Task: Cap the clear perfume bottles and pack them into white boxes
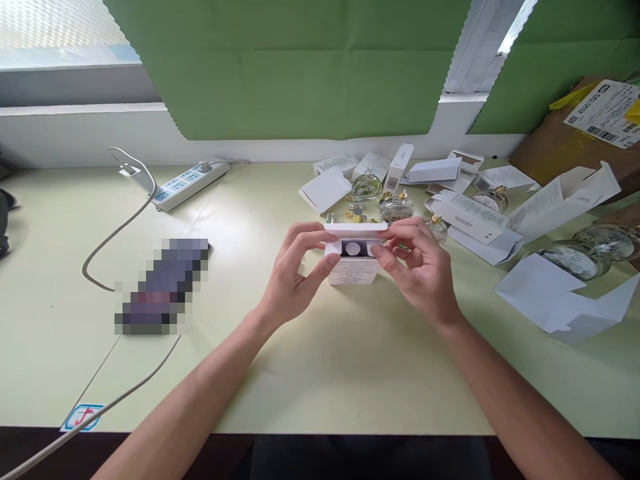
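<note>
A small white box (354, 272) with printed text stands upright on the table in front of me. Its lid flap (356, 230) is raised, and a round silvery-white top (353, 249) shows inside the dark opening. My left hand (299, 273) grips the box's left side, thumb at the front edge and fingers at the flap. On the other side my right hand (420, 270) pinches the flap and the right edge between thumb and fingers. The lower part of whatever is inside the box is hidden.
Glass perfume bottles (397, 208) and opened white boxes (560, 207) crowd the table behind and to the right. A brown carton (560, 143) stands at the far right. Leftward are a power strip (193, 183), a white cable (95, 250) and a pixelated dark object (165, 287).
</note>
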A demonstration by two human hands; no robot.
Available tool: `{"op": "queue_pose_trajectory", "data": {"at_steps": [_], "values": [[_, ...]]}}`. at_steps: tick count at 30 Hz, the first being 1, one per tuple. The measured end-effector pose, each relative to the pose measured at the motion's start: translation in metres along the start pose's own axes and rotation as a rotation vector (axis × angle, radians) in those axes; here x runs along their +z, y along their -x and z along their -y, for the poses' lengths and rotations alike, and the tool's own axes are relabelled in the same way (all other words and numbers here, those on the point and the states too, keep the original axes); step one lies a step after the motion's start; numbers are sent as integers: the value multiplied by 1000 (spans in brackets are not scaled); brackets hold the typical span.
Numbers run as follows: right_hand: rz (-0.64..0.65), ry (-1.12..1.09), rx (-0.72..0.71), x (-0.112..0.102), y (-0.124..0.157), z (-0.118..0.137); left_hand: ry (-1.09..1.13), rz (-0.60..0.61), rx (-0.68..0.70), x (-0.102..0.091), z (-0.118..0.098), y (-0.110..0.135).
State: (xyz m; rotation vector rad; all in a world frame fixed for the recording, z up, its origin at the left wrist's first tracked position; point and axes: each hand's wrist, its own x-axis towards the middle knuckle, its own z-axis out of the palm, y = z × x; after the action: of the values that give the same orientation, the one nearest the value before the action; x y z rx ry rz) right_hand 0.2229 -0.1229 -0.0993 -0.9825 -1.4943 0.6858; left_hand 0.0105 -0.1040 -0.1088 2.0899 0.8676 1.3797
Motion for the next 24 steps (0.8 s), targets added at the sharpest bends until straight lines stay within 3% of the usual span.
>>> {"op": "queue_pose_trajectory", "data": {"at_steps": [8, 15, 24], "values": [[-1, 14, -31, -3, 0, -5, -8, 1, -8, -3, 5, 2], [14, 148, -199, -7, 1, -8, 3, 9, 41, -3, 10, 3], [-72, -63, 69, 2, 2, 8, -21, -17, 98, -1, 6, 1]]}}
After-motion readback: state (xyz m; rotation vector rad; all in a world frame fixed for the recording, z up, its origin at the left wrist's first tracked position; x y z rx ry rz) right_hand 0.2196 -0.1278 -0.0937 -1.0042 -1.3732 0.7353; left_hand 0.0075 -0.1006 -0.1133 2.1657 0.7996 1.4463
